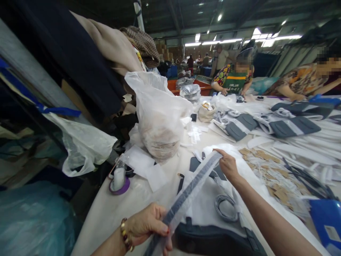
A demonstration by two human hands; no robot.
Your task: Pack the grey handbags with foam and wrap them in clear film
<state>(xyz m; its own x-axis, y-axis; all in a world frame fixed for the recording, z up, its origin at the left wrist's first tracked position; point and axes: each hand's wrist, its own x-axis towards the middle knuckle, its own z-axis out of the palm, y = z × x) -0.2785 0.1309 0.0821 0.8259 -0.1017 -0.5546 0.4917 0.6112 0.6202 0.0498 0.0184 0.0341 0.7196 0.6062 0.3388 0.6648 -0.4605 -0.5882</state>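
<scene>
A long dark strap in a clear plastic sleeve [190, 190] runs slantwise between my two hands. My left hand [147, 223], with a beaded bracelet at the wrist, pinches it near its lower end between thumb and fingers. Up at the far end, my right hand [227, 164] grips the strap's tip with fingers closed. Below the strap lies a dark grey bag [218, 239] with white sheet material over it. A coiled grey cord [226, 208] rests on that sheet, left of my right forearm.
A stuffed white plastic bag [160, 117] stands at the table's left. Near the left edge sits a purple tape roll [119, 185]. Brown card tags [277, 170] and a blue box [326, 222] lie to the right. Grey padded pieces [293, 127] are farther back, where two people work.
</scene>
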